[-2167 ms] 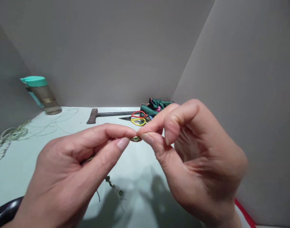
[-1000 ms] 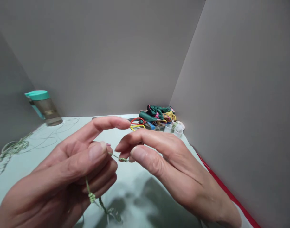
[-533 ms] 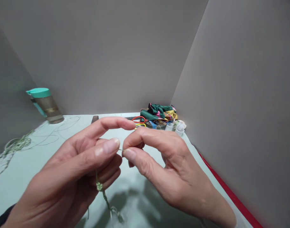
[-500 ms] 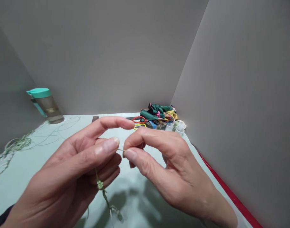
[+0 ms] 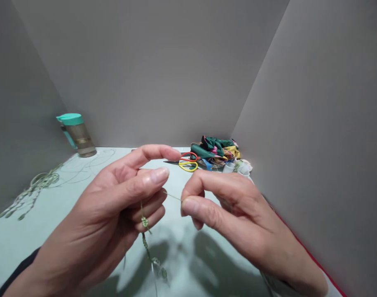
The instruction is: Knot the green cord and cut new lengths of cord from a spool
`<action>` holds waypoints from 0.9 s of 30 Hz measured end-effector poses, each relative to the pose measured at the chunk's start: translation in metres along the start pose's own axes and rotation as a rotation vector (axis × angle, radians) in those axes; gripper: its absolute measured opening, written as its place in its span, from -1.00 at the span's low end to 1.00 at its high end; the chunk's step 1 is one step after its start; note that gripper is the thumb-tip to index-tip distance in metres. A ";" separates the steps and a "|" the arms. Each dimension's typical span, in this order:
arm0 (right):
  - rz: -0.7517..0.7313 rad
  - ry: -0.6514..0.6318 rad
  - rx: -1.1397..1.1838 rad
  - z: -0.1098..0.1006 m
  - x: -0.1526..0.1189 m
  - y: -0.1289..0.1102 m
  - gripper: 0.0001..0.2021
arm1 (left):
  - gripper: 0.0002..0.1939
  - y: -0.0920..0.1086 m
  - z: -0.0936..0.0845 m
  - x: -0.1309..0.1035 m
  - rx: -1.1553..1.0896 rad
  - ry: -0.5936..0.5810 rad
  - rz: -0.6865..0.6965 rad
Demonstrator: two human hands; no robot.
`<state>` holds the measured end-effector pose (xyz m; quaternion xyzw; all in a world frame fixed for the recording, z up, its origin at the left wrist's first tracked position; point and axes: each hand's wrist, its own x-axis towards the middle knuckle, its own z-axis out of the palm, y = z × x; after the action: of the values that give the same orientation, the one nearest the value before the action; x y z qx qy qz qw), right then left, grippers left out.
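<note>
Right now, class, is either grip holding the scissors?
No, the scissors lie on the table, while a thin cord runs between the left grip and the right grip.

I have a thin cord [image 5: 173, 196] drawn nearly straight between my hands, sloping down from the fingers of my left hand [image 5: 104, 210] to the pinched thumb and finger of my right hand [image 5: 234, 218]. Below my left thumb a pale green length hangs in front of my curled fingers, ending in a small, lumpy knot [image 5: 144, 222] with a short stub. Lower down, a darker twisted strand [image 5: 145, 243] dangles, with whitish loops; its tip is blurred, perhaps another knot.
</note>
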<state>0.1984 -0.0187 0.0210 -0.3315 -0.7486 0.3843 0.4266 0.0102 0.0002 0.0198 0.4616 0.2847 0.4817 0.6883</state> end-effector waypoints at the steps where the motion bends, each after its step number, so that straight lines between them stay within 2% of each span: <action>1: 0.017 0.009 0.055 0.000 -0.001 0.000 -0.71 | -0.88 0.002 -0.002 -0.001 0.003 -0.024 -0.005; 3: 0.046 0.061 0.184 0.001 -0.002 -0.001 -0.74 | -0.87 0.007 -0.008 -0.002 0.009 -0.048 -0.009; 8: 0.044 0.351 0.457 -0.008 -0.008 0.000 -0.79 | -0.82 0.014 -0.022 -0.006 0.087 0.003 0.045; 14: -0.101 0.496 0.451 -0.030 -0.017 -0.005 -0.74 | -0.84 0.012 -0.024 -0.003 0.241 -0.016 0.104; 22: -0.201 0.559 0.451 -0.042 -0.027 -0.002 -0.73 | -0.77 0.013 -0.027 -0.007 0.318 0.046 0.154; 27: -0.287 0.537 0.369 -0.050 -0.028 -0.004 -0.75 | -0.79 0.014 -0.028 -0.012 0.434 0.152 0.336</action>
<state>0.2540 -0.0288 0.0305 -0.2296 -0.5668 0.3482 0.7105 -0.0233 0.0005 0.0205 0.6017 0.3512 0.5500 0.4605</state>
